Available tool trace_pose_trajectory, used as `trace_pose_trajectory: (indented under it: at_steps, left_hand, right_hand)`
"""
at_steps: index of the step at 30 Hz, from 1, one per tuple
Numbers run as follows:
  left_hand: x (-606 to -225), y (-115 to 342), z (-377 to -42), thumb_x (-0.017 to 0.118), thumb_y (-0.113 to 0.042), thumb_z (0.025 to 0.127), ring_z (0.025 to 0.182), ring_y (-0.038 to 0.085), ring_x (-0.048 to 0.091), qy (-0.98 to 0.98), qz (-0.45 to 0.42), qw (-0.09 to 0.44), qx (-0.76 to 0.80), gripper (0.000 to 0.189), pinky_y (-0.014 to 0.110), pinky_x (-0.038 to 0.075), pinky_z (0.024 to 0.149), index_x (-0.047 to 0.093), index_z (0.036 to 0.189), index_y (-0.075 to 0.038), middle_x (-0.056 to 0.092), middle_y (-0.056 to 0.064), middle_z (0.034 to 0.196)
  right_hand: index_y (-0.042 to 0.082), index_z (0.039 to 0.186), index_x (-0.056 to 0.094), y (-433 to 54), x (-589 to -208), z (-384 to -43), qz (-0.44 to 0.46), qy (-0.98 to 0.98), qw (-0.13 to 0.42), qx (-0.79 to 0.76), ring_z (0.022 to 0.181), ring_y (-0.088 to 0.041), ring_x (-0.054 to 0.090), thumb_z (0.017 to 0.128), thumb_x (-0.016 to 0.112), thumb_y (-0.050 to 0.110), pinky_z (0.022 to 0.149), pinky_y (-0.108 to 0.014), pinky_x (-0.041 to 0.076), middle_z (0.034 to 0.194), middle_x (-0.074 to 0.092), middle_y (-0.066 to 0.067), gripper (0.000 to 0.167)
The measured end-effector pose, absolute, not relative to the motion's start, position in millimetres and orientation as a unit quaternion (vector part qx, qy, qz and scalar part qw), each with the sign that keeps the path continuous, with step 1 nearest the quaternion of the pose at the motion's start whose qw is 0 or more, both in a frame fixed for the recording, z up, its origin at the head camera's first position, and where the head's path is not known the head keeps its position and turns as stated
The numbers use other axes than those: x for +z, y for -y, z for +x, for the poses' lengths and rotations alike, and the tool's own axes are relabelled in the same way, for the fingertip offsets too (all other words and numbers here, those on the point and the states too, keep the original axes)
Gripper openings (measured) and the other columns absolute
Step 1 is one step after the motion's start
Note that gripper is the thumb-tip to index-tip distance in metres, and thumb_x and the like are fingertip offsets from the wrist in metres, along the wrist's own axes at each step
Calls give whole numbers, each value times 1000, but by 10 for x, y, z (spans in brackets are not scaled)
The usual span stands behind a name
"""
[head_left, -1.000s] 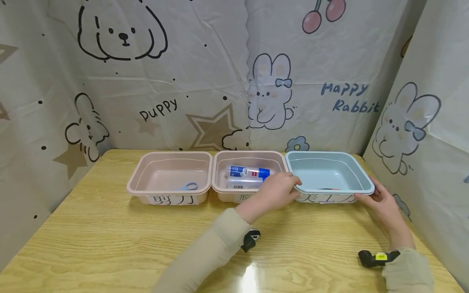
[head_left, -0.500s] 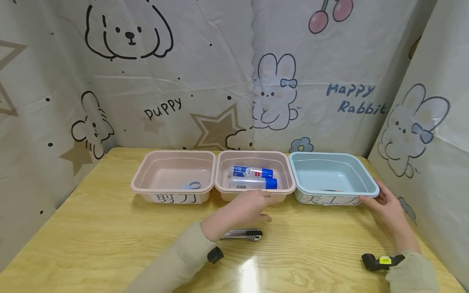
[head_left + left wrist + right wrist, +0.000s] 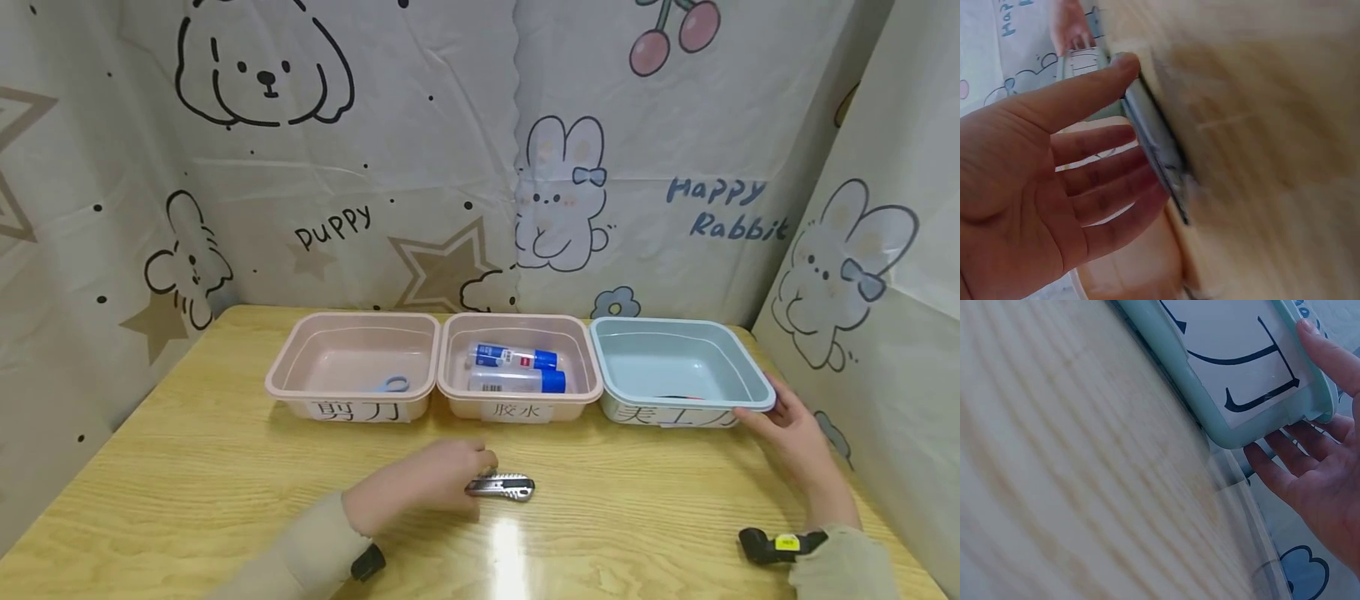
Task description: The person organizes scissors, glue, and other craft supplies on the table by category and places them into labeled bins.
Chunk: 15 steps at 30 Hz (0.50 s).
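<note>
A grey utility knife (image 3: 504,486) lies on the wooden table (image 3: 600,517) in front of the bins. My left hand (image 3: 427,479) is at its left end; in the left wrist view the thumb and extended fingers (image 3: 1113,150) come right up to the knife's edge. My right hand (image 3: 791,433) holds the right front corner of a light blue bin (image 3: 678,407), thumb on the rim and fingers along the side wall. Inside that bin a bit of red and black shows low behind the front wall, mostly hidden.
To the left stand two pink bins in the same row. The middle pink bin (image 3: 465,407) holds two blue-capped glue bottles (image 3: 517,381); the left pink bin (image 3: 300,405) holds blue-handled scissors (image 3: 393,383). Chinese labels mark the fronts. A printed curtain (image 3: 420,167) hangs behind.
My left hand has left the blue bin's front left corner and come down left to the utility knife, which its forearm partly hid before. The right hand stays at the blue bin.
</note>
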<state>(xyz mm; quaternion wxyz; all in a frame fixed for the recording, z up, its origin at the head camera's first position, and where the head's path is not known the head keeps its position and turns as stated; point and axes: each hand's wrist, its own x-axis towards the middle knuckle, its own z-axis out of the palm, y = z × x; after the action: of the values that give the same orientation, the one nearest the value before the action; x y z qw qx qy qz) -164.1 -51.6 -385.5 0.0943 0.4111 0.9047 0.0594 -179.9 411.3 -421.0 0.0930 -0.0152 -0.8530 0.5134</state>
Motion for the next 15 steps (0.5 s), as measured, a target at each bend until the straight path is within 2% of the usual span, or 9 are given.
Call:
trace_pose_trajectory:
  at_steps: [4,9,15]
  left_hand:
    - [-3870,622,-1609,78,-28,67,73,6,49,-907,406,99,60,40,21,47,70,61,99,-12,52,-6,83]
    - [-3873,674,-1596,76,-16,70,74,8,52,-912,392,97,72,30,23,48,71,62,95,-11,54,-4,83]
    - [-3902,695,-1592,74,-9,71,72,8,53,-913,394,80,73,22,22,49,70,63,90,-10,54,-4,80]
  right_hand:
    - [11,147,7,-4106,-4203,-1793,-13,840,96,534,106,13,38,89,59,14,77,0,36,150,16,-13,78]
    - [8,146,10,-4110,-4217,-1799,-2,809,104,578,102,13,41,87,59,8,77,-1,37,150,20,-8,77]
    - [11,147,10,-4102,-4212,-1800,-7,832,100,546,103,12,39,88,59,12,76,0,36,150,20,-9,77]
